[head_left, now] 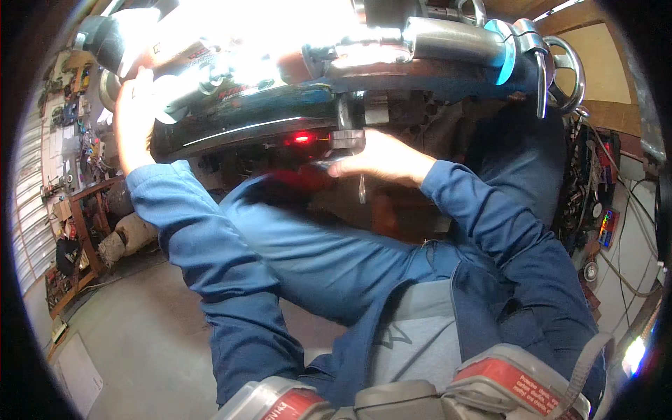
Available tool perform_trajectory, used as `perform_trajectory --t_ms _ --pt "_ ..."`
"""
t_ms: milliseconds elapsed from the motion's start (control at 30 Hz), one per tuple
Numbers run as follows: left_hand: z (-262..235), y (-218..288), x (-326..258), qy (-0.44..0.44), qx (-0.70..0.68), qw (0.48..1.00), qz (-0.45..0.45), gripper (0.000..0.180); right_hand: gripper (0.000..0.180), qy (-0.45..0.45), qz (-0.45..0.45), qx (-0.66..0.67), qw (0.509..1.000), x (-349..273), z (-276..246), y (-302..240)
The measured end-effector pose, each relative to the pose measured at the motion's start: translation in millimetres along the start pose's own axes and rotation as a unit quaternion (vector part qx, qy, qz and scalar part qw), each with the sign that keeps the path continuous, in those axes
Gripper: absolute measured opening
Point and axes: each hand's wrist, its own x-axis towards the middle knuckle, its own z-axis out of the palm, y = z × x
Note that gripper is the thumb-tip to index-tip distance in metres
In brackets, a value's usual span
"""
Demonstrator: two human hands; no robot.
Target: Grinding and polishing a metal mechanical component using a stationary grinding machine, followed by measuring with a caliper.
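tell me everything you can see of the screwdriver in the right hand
Only part of the screwdriver shows: a thin metal shaft hanging straight down below the right hand, which is closed over its upper end, so the handle stays hidden. It sits under the dark machine body, in front of blue sleeves. Its tip touches nothing visible.

Single head-worn fisheye view, close, angled down over blue-sleeved forearms toward the machine [392, 63] just ahead.
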Motion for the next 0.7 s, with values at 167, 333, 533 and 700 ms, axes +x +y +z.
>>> perform_trajectory --t_ms 167,333,533,700 --pt "-1 -10 5 -0.013 -0.007 0.999 0.032 0.037 0.055 -0.016 -0.033 0.011 0.999 0 -5 7" --pt "-2 -17 10 -0.024 -0.006 0.999 0.037 0.037 0.076 -0.045 -0.029 0.012 0.998 0 -19 24" --pt "-2 -15 7 -0.008 -0.007 1.0 0.016 0.037 0.079 -0.034 -0.036 0.019 0.999 5 -19 41" --pt "-4 -12 10 -0.066 -0.034 0.997 -0.038 0.038 0.082 -0.02 -0.032 0.02 0.999 10 -14 43"
